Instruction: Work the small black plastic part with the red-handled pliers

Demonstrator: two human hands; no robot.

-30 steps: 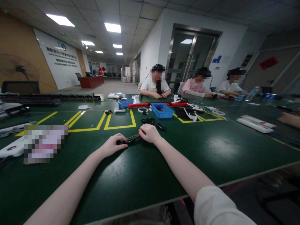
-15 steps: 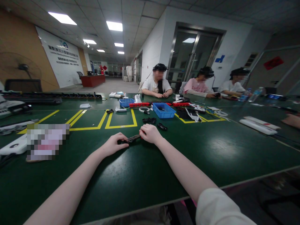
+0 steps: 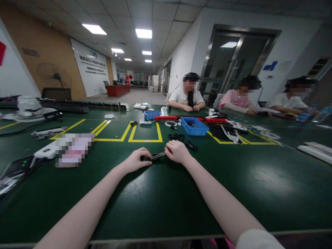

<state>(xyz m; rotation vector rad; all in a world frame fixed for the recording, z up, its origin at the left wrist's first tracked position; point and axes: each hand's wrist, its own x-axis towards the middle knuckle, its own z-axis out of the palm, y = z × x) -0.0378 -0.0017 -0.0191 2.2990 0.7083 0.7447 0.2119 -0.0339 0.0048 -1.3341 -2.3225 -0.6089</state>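
Note:
My right hand is closed around the red handle of a pair of pliers, whose grey metal jaws point left. Between the thumb and fingers of my left hand is a small black piece, perhaps a bundled cable; the fingers cover most of it. The pliers' tips meet this black piece just above the green table. Beyond my right hand lie two black coiled cables, one bundle farther left and another bundle nearer.
A blue bin with dark items stands past the cables, beside a red strip. Yellow tape outlines mark the table. At left are a phone-like slab and a white power strip. Three people sit across the table.
My view has swung left, so the table's contents sit farther right in the picture. Both hands keep the same hold, and the pliers still meet the black piece.

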